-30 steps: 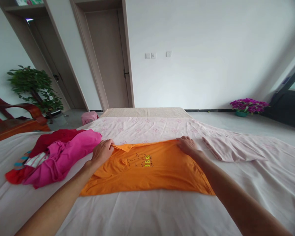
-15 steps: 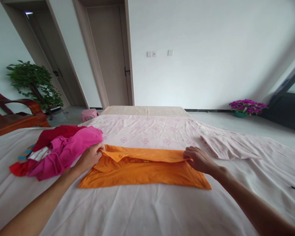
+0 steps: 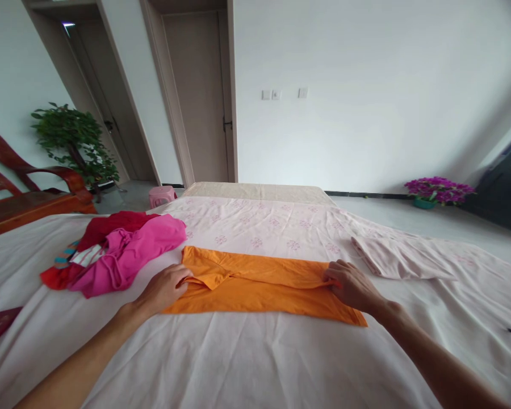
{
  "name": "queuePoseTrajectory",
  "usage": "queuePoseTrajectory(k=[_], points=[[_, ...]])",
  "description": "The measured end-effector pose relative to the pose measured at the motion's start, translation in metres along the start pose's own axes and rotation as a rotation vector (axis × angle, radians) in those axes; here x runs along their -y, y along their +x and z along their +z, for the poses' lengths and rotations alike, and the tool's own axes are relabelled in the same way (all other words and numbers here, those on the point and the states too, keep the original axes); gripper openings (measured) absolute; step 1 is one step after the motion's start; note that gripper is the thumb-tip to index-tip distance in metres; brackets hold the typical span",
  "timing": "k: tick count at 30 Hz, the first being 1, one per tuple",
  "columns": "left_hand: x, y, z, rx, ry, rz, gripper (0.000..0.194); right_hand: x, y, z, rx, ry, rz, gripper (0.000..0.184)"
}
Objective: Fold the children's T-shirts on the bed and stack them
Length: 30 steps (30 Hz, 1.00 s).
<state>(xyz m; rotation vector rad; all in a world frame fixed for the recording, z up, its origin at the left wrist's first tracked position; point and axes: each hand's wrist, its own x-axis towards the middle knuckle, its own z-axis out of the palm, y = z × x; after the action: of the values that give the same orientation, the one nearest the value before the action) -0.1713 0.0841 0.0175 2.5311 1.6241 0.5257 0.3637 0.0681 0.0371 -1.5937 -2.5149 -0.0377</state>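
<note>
An orange garment, which looks like a T-shirt (image 3: 259,298), lies folded into a wide strip on the bed-like surface covered by a pale sheet (image 3: 238,363). My left hand (image 3: 170,286) is closed on the upper layer at its left end, where a corner of cloth flaps over. At the right end, my right hand (image 3: 351,284) pinches the edge of the same layer. Between the hands the folded edge runs slightly slack across the shirt. The fingertips of both hands are partly hidden by the cloth.
Left of the shirt is a heap of pink and red clothes (image 3: 132,250). A folded pale pink cloth (image 3: 402,258) lies to the right. A dark red item (image 3: 0,326) rests at the left edge. Beyond stand a wooden chair (image 3: 63,182), a pink stool (image 3: 162,195) and purple flowers (image 3: 438,190).
My left hand has drawn the upper layer down toward me, covering more of the shirt. My right hand keeps its grip and has come slightly nearer. The view has turned a little left.
</note>
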Motion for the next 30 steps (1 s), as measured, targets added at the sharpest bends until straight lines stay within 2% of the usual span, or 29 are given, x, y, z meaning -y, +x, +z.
queuePoseTrajectory(k=[6,11,13,15,17,19,24,25,26,28,30], points=[[-0.014,-0.016,-0.007,-0.090,0.040,-0.072,0.027,0.003,-0.005,0.004,-0.032,0.011,0.039,0.019],[-0.026,-0.020,-0.012,0.128,0.047,-0.136,0.023,0.003,-0.007,0.003,0.004,0.014,0.035,0.025],[-0.028,-0.018,-0.014,0.159,0.052,-0.162,0.021,0.003,-0.007,0.004,-0.001,0.020,0.000,0.032],[-0.031,-0.013,-0.014,0.123,0.065,-0.111,0.032,0.004,-0.007,0.006,-0.005,0.039,-0.032,0.037],[-0.034,-0.006,-0.010,0.085,0.055,0.002,0.042,0.005,-0.006,0.010,-0.005,0.057,-0.043,0.038],[-0.036,0.001,-0.002,0.082,0.006,0.071,0.036,0.005,-0.006,0.013,-0.008,0.074,-0.040,0.034],[-0.035,0.009,0.012,-0.067,-0.244,-0.090,0.023,0.006,-0.009,0.016,-0.081,0.176,0.029,0.025],[-0.034,0.008,0.012,-0.061,-0.283,-0.105,0.021,0.006,-0.011,0.016,-0.085,0.192,0.025,0.025],[-0.032,0.007,0.011,-0.016,-0.302,-0.107,0.019,0.006,-0.013,0.015,-0.082,0.200,0.007,0.025],[-0.027,0.003,0.007,0.151,-0.305,-0.116,0.015,0.006,-0.018,0.013,-0.077,0.200,-0.039,0.025],[-0.022,0.001,0.001,0.330,-0.324,-0.151,0.021,0.005,-0.023,0.008,-0.082,0.199,-0.051,0.027]])
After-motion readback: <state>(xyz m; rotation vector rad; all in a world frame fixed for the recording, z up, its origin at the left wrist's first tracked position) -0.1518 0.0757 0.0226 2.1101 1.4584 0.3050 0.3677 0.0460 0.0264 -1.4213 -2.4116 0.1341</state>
